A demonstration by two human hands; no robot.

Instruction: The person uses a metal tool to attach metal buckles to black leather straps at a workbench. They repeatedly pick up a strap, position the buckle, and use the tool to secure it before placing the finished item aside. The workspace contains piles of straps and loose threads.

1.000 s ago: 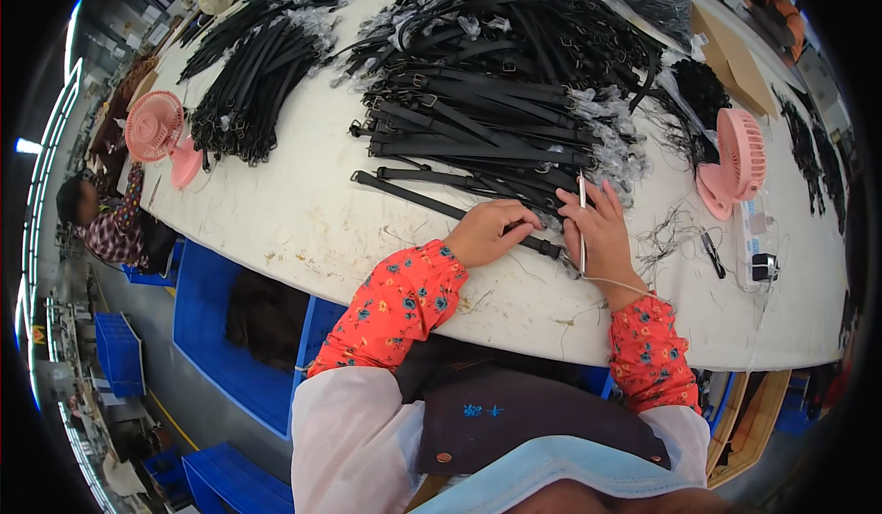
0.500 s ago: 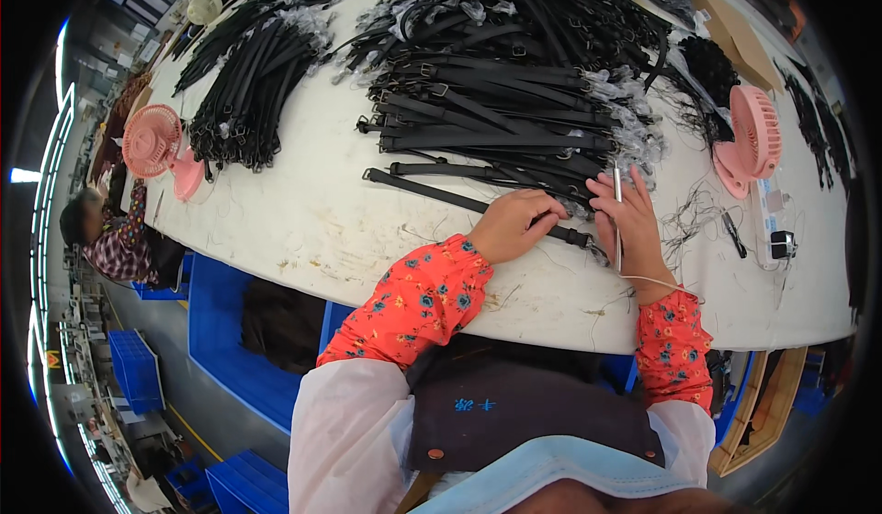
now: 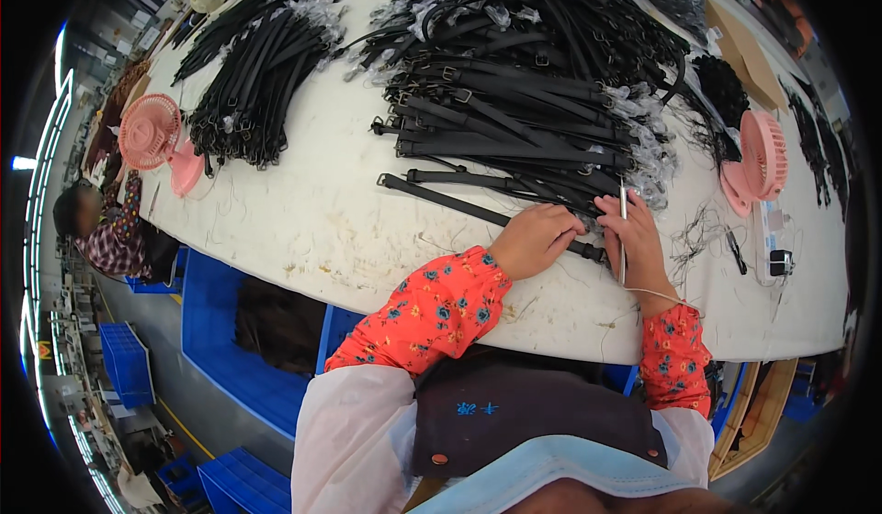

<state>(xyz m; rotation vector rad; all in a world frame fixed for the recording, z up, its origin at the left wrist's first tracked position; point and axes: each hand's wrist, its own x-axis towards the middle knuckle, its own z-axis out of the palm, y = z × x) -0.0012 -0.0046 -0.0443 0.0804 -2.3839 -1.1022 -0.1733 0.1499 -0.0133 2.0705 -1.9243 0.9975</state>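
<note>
Together, left hand [image 3: 533, 242] curled over black strap [image 3: 447, 202] — grip unclear — right hand [image 3: 642, 249] holding slim silver tool [image 3: 623, 237]

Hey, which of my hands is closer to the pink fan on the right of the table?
Right. Your right hand is to the lower left of that pink fan, not touching it; your left hand is farther left, over a black strap.

I note even, fairly bright light across the table [image 3: 322, 225]. Lamps [image 3: 24, 163] glare white at far left. Straps [image 3: 514, 137] render near-black. Fisheye bends my table's edge; frame corners fall to black.
</note>
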